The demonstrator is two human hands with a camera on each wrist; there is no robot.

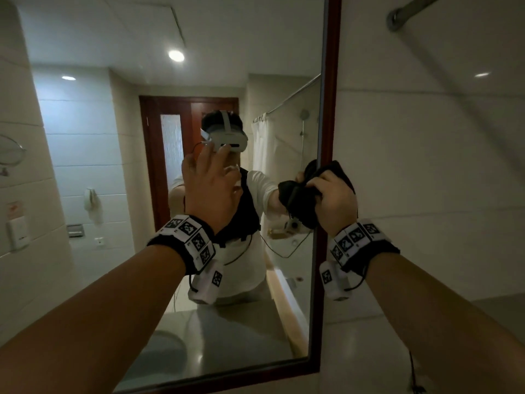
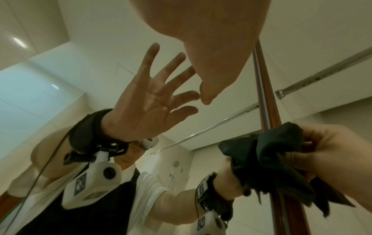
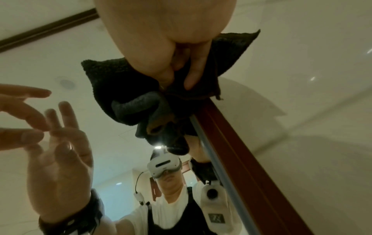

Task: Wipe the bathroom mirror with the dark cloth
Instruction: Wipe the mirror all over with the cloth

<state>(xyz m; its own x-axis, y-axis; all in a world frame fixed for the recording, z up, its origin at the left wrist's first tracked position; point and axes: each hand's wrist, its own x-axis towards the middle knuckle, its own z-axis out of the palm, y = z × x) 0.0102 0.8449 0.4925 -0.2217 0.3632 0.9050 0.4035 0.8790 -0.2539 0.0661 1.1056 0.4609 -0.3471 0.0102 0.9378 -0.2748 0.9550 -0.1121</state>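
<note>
While the wipe was under way: both arms were up at the glass, and what a stretch it was!
Right hand (image 1: 336, 199): its fingers (image 3: 196, 70) were curled tight and clamped on the dark cloth (image 1: 298, 194), bunching it into a wad, likely so a thick pad met the glass.
Dark cloth position: pressed at the mirror (image 1: 142, 115) along its right side, right against the red-brown wooden frame (image 1: 329, 109), with part of it lapping over that frame.
Left hand (image 1: 210, 186): fingers (image 2: 207, 97) straight and spread apart, holding nothing, fingertips touching the glass to the left of the cloth, probably to brace the reach.
Stage, as a judgement: the right border was being worked; the wide left stretch and the low strip near the counter (image 1: 426, 351) looked yet to be covered.
Watch out: bare fingertips on glass could leave smudges!
</note>
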